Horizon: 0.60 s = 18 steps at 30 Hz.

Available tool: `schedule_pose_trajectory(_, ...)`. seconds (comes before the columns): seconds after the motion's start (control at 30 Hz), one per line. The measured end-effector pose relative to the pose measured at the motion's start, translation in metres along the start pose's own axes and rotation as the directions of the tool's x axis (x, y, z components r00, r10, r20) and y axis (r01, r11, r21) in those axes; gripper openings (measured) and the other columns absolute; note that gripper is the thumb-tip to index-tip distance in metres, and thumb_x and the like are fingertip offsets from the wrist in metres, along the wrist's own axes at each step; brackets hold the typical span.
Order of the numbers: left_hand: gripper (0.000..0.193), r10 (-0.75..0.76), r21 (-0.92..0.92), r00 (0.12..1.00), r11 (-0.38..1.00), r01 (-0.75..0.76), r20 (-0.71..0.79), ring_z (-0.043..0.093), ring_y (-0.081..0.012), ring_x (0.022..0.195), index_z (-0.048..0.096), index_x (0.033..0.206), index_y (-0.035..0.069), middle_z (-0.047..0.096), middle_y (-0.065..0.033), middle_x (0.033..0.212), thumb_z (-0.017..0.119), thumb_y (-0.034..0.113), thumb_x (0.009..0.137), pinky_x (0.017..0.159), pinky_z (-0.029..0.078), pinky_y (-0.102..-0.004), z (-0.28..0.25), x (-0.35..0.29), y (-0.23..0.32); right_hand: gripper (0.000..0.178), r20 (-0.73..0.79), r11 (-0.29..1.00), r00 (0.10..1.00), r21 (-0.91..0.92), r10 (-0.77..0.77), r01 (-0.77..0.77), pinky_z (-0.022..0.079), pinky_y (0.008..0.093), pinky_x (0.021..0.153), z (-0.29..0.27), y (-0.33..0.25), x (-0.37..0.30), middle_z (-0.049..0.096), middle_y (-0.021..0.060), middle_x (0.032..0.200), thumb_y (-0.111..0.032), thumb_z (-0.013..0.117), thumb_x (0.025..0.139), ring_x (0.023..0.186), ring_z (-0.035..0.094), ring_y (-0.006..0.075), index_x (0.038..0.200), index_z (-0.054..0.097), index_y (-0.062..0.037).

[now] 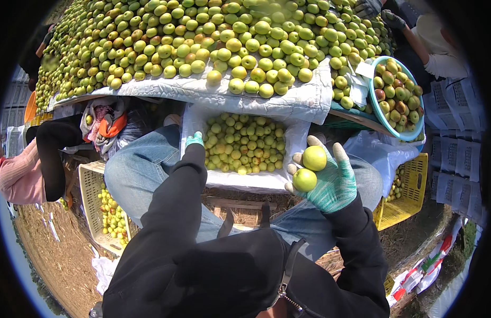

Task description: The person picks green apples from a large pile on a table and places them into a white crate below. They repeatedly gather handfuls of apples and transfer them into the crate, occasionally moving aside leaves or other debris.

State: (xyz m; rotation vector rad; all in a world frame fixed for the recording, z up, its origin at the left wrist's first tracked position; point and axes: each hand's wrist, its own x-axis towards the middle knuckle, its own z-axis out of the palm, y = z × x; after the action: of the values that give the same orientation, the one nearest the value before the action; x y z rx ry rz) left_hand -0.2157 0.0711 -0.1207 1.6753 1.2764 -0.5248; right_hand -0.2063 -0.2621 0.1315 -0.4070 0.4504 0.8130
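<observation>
On the upturned palm of my right hand [330, 183], in a green-and-white glove, rest two round green jujubes [312, 165], with the fingers curled up around them. My left hand [195, 139], gloved the same way, is at the left rim of a white-lined crate [244, 183] set between my knees. Its fingers are mostly hidden, so I cannot make out what they hold, if anything. Smaller green jujubes [245, 143] fill the crate. Beyond it, a big heap of green jujubes [192, 40] covers a table edged with a pale padded cloth [288, 103].
A blue round basket [373, 98] of redder jujubes stands at the right of the table. Below it sits a yellow crate [415, 196]; a cream crate [89, 196] with fruit is at my left. Co-workers' arms [415, 45] and a pink sleeve [23, 175] flank the table.
</observation>
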Motion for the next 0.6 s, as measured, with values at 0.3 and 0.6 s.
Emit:
schedule_pose_trajectory(0.3, 0.036, 0.839, -0.243, 0.491, 0.539, -0.807, 0.234, 0.056, -0.0193, 0.108, 0.056, 0.121, 0.006, 0.056, -0.0112, 0.116, 0.066, 0.009, 0.086, 0.089, 0.048, -0.0286, -0.049, -0.123, 0.07, 0.043, -0.029, 0.999, 0.999, -0.012, 0.041, -0.041, 0.051, 0.0548, 0.082, 0.004, 0.003, 0.031, 0.056, 0.0135, 0.103, -0.044, 0.056, 0.092, 0.094, 0.058, 0.0308, 0.125, 0.046, -0.0183)
schedule_pose_trajectory(0.6, 0.092, 0.872, 0.552, 0.441, 0.266, -0.791, 0.212, 0.036, -0.0379, 0.131, 0.038, 0.138, 0.004, 0.032, -0.0244, 0.141, 0.084, 0.036, 0.064, 0.106, 0.037, -0.0424, -0.036, -0.075, 0.157, 0.035, -0.016, 0.508, 0.908, -0.833, -0.418, 0.219, 0.052, 0.029, 0.045, 0.0, -0.042, 0.099, 0.059, 0.0076, 0.092, -0.024, 0.066, 0.088, 0.073, 0.062, 0.0156, 0.117, 0.051, -0.0095)
